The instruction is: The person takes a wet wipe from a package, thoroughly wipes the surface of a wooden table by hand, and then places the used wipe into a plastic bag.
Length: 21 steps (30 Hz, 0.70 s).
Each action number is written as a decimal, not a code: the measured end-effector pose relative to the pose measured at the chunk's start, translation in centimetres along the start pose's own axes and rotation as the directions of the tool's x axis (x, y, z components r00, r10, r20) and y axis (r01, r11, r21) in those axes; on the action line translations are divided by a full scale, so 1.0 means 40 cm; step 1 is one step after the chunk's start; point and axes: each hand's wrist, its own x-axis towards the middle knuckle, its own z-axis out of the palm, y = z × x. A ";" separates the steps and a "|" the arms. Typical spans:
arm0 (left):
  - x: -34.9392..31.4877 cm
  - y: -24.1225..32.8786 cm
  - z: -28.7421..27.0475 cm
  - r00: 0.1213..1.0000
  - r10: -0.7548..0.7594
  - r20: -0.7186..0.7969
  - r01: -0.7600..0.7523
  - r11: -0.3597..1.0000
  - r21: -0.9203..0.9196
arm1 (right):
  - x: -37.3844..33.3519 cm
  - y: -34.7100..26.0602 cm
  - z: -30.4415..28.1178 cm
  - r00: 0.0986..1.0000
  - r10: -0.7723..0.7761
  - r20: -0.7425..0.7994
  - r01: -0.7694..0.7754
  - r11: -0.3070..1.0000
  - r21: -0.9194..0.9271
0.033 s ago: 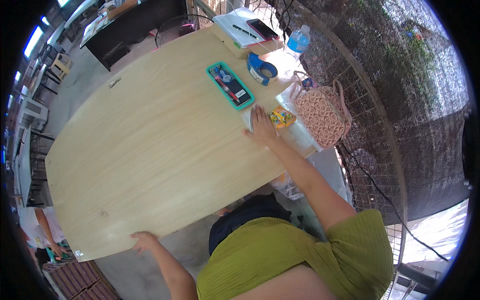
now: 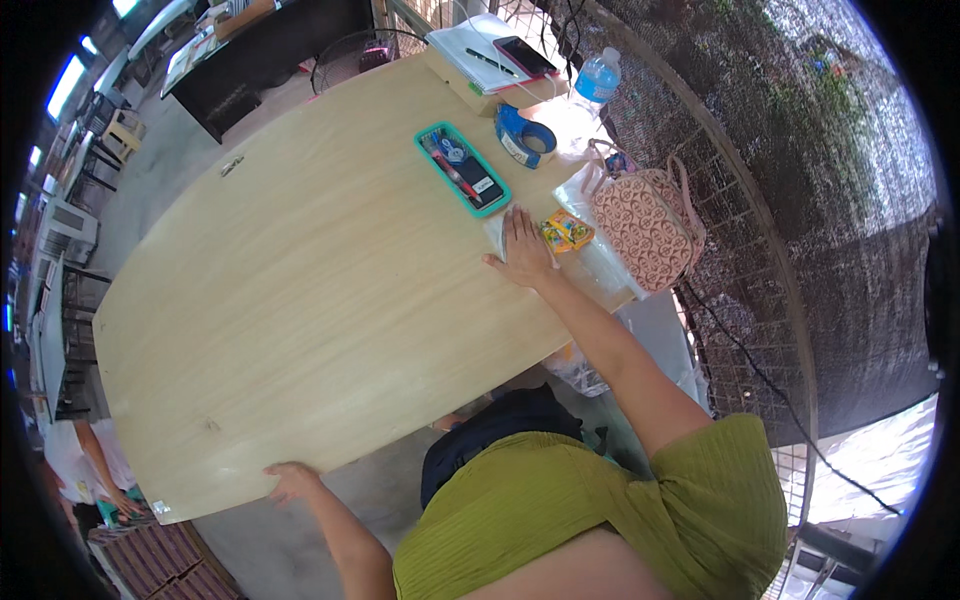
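Note:
My right hand (image 2: 525, 255) lies flat with its fingers stretched, on top of a thin whitish sheet or packet (image 2: 495, 233); most of that piece is hidden under the palm. Right beside the fingers are a yellow-orange packet (image 2: 566, 231) and a teal tray (image 2: 463, 168) holding a red pen, a dark item and other small things. At the near edge of the pale wooden table (image 2: 290, 280), my left hand (image 2: 291, 482) rests with fingers apart, nothing visible in it.
Along the table's right side stand a pink patterned bag (image 2: 645, 225) on clear plastic, a blue tape dispenser (image 2: 524, 137), a water bottle (image 2: 597, 80) and a box with papers and a phone (image 2: 525, 57). A person's arm (image 2: 95, 460) shows at lower left, above stacked brown crates (image 2: 155, 560).

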 end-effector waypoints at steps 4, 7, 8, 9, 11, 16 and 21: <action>0.018 -0.008 -0.023 0.996 -0.088 -0.006 0.087 0.993 -0.080 | -0.229 -0.164 0.023 0.985 -0.118 0.122 0.116 0.993 0.024; 0.014 0.004 -0.026 0.992 -0.090 0.083 0.098 0.990 -0.098 | -0.329 -0.177 -0.012 0.979 -0.136 0.150 0.132 0.991 0.039; 0.006 0.010 -0.026 0.992 -0.091 0.091 0.100 0.991 -0.091 | -0.294 -0.159 -0.015 0.980 -0.115 0.163 0.118 0.993 -0.010; -0.002 0.017 -0.026 0.991 -0.094 0.096 0.102 0.991 -0.084 | -0.247 -0.139 -0.019 0.980 -0.096 0.175 0.107 0.993 -0.057; -0.012 0.034 -0.033 0.993 -0.071 0.092 0.079 0.993 -0.083 | -0.128 -0.083 -0.004 1.000 -0.020 0.019 0.021 0.998 -0.058; -0.001 0.012 -0.029 0.999 -0.035 0.020 0.037 0.995 -0.092 | -0.156 -0.071 0.028 0.983 -0.156 0.096 0.161 0.986 -0.048; -0.005 -0.011 -0.023 0.999 0.008 0.043 -0.005 0.997 -0.078 | -0.302 0.007 -0.070 0.919 -0.293 0.265 0.300 0.954 0.014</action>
